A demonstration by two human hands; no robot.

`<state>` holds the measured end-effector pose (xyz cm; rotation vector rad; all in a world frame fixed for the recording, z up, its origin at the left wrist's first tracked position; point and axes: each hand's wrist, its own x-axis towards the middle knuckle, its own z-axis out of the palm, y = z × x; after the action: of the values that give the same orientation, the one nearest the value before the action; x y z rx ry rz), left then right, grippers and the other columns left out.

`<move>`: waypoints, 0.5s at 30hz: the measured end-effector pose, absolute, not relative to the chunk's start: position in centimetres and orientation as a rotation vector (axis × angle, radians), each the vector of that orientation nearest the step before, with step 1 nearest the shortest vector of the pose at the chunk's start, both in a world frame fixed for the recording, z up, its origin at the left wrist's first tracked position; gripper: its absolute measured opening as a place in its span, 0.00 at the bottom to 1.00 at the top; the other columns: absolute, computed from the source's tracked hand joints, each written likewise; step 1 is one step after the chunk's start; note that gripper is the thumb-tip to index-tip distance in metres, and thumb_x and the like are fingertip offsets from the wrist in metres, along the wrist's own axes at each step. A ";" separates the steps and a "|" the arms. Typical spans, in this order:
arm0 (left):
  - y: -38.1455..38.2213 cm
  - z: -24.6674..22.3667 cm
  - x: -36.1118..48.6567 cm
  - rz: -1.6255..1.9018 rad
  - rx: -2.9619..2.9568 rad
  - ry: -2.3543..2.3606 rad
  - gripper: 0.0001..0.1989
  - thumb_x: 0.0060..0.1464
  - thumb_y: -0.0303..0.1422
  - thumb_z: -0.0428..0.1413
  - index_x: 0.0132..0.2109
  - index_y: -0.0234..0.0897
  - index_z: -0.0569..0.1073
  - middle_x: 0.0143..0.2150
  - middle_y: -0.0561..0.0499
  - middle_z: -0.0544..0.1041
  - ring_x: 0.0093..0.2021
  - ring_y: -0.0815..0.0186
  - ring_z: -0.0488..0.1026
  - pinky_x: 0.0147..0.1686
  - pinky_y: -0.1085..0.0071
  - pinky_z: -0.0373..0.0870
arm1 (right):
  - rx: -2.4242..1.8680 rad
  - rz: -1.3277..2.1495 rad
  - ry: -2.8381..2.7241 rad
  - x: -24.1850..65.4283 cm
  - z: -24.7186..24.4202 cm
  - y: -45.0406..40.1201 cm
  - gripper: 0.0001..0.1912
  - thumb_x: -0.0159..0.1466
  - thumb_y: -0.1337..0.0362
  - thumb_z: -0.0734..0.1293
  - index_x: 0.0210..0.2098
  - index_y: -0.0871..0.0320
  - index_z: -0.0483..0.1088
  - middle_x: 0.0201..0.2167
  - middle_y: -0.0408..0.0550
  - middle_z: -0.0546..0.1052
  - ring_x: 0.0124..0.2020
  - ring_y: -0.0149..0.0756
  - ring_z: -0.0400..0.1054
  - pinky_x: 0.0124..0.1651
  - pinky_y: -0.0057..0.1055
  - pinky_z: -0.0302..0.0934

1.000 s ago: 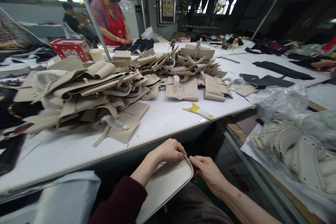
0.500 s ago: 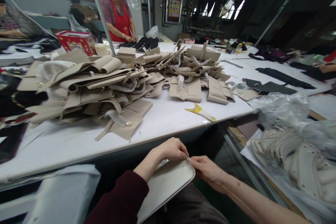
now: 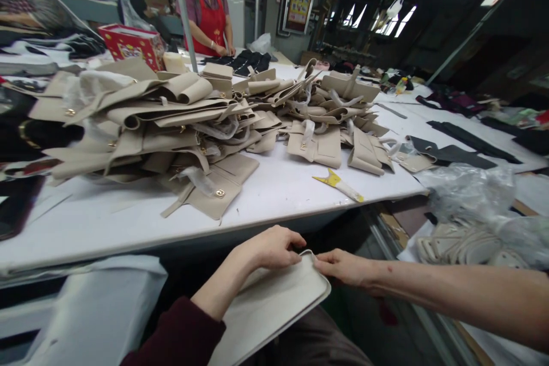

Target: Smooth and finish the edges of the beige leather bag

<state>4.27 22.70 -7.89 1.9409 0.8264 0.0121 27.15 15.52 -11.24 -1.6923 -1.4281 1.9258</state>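
Note:
Across my lap lies a flat cream leather bag piece (image 3: pixel 274 303) with rounded corners and layered edges; its lower end runs out of view. My left hand (image 3: pixel 272 249) rests over its upper edge, index finger stretched out and apart from the thumb, gripping nothing. At the right corner, my right hand (image 3: pixel 343 267) pinches the edge between thumb and fingers; some of those fingers are hidden behind. Beyond, on the white table (image 3: pixel 274 194), lies a large heap of beige leather bag parts (image 3: pixel 171 120) with gold clasps and plastic-wrapped pieces.
A yellow-handled tool (image 3: pixel 337 184) lies near the table's front edge. To the right, cream leather parts (image 3: pixel 467 246) sit beside crumpled clear plastic (image 3: pixel 476 189). A pale covered object (image 3: pixel 103 309) stands at lower left. Across the table a person in a red apron (image 3: pixel 212 23) works on black pieces.
My left fingers have loosened from the edge and spread. My right hand stays at the corner, its forearm now more level. The view has shifted slightly.

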 end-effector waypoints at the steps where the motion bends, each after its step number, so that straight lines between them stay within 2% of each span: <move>1: 22.3 -7.7 3.0 0.048 1.912 0.871 0.25 0.51 0.35 0.55 0.57 0.38 0.74 0.53 0.46 0.78 0.48 0.58 0.76 0.47 0.69 0.70 | -1.683 1.924 -1.461 27.1 -11.2 15.6 0.25 0.57 0.40 0.69 0.33 0.58 0.79 0.24 0.41 0.74 0.26 0.30 0.61 0.32 0.26 0.57; 4: 20.4 -7.5 -1.5 0.214 1.763 1.018 0.23 0.56 0.40 0.55 0.57 0.40 0.74 0.56 0.46 0.77 0.52 0.57 0.74 0.54 0.65 0.68 | -1.615 1.931 -1.488 27.1 -11.1 15.6 0.27 0.59 0.42 0.68 0.49 0.54 0.77 0.42 0.44 0.80 0.45 0.39 0.69 0.50 0.33 0.61; 7: 17.4 -8.4 -5.6 0.482 1.426 1.175 0.21 0.58 0.43 0.55 0.55 0.42 0.74 0.57 0.48 0.75 0.57 0.57 0.71 0.60 0.62 0.63 | -1.624 1.962 -1.325 27.2 -11.3 15.1 0.33 0.61 0.44 0.68 0.61 0.50 0.66 0.58 0.44 0.73 0.60 0.43 0.62 0.63 0.38 0.53; 10: 13.2 -10.2 -7.9 0.829 1.005 1.274 0.22 0.59 0.46 0.54 0.56 0.42 0.73 0.59 0.48 0.74 0.61 0.56 0.68 0.64 0.60 0.59 | -1.581 2.052 -1.107 27.1 -11.7 14.1 0.34 0.63 0.46 0.68 0.65 0.47 0.60 0.61 0.42 0.69 0.63 0.40 0.59 0.64 0.37 0.53; 15: 6.1 -14.2 -7.9 1.128 0.447 1.361 0.24 0.57 0.49 0.55 0.56 0.43 0.73 0.63 0.49 0.70 0.66 0.56 0.61 0.68 0.57 0.53 | -1.337 2.047 -0.843 26.5 -12.7 12.4 0.25 0.65 0.49 0.67 0.59 0.49 0.68 0.62 0.44 0.69 0.64 0.42 0.59 0.65 0.39 0.53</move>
<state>-7.94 6.10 -14.19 0.4469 1.3609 1.1283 26.47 12.37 -12.73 -1.3373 -0.8427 2.0467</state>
